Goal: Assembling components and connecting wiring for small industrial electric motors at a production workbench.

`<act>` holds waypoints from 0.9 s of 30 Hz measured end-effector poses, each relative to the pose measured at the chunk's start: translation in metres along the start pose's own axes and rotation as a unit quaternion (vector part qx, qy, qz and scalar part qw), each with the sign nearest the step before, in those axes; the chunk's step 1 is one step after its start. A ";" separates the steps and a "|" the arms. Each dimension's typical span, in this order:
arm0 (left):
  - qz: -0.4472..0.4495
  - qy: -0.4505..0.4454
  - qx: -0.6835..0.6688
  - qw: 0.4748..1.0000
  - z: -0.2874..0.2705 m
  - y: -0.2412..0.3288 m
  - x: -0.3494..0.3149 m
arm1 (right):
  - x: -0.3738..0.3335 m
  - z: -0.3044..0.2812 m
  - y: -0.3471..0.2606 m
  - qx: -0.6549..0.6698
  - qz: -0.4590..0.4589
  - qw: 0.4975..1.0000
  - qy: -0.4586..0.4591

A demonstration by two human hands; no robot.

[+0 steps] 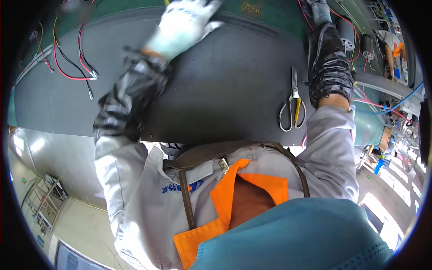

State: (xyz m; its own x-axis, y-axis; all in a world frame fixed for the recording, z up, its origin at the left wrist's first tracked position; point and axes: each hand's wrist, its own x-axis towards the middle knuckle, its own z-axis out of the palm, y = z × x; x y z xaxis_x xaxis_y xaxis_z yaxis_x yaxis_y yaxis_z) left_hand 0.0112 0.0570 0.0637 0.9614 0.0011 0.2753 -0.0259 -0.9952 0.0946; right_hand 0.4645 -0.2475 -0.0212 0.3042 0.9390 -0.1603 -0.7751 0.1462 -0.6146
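My left hand (pixel 186 27), in a white glove, reaches over the far side of the dark work mat (pixel 225 94). Its thumb and fingers are apart, and I see nothing held; the fingertips run up to the top edge. My right hand (pixel 319 10), also gloved, is at the top right beside a grey cylindrical motor (pixel 345 32) and a red wire (pixel 358 42). The picture's edge cuts off its fingers, so their grip is hidden. Scissors (pixel 294 101) with a yellow-marked handle lie on the mat, left of my right forearm.
Red and black wires with metal terminals (pixel 92 76) lie on the mat's left. A smaller dark motor (pixel 368 47) sits at the far right, near a metal rail (pixel 382 85) and a blue hose (pixel 407 99). Another person (pixel 393 49) is in the right background.
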 end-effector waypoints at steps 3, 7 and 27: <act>-0.210 -0.150 0.068 0.964 -0.033 0.005 -0.023 | -0.014 0.009 0.039 -0.309 -0.276 0.836 0.359; -0.026 0.060 -0.108 0.992 -0.037 0.010 -0.050 | -0.065 0.217 0.116 -0.313 -0.226 0.864 0.325; -0.244 -0.156 -0.742 0.604 -0.048 0.038 -0.151 | -0.165 0.355 0.332 -0.656 -0.017 0.730 0.191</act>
State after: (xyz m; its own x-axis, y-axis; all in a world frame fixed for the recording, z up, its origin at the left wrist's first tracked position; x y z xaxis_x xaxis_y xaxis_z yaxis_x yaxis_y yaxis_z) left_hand -0.1476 0.0239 0.0717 0.9525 0.0094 -0.3045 0.2877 0.3004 0.9094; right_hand -0.0394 -0.2431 0.0752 0.6368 0.7503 -0.1779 0.3571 -0.4914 -0.7943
